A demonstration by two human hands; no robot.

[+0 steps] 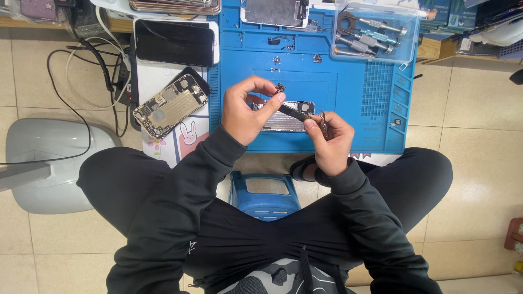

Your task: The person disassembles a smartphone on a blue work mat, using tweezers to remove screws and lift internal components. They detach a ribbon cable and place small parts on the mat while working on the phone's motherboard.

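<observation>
Over the near edge of the blue repair mat (376, 87), both hands work 1 part: left hand (245, 111) pinches the upper end of a narrow dark circuit strip (290, 110) between thumb and fingers, right hand (331, 142) pinches its lower end and also grips tweezers (323, 124). Strip is tilted, just above an opened phone shell (283, 117) on the mat. Far right corner: clear tool box (376, 30) (screwdrivers inside). Off the mat's left edge, 1 gutted phone (170, 107).

Phone repair workshop, floor-level: blue repair mat (348, 92) at frame top centre, opened phone (171, 106) upper left, clear box of screwdrivers (375, 31) upper right.
</observation>
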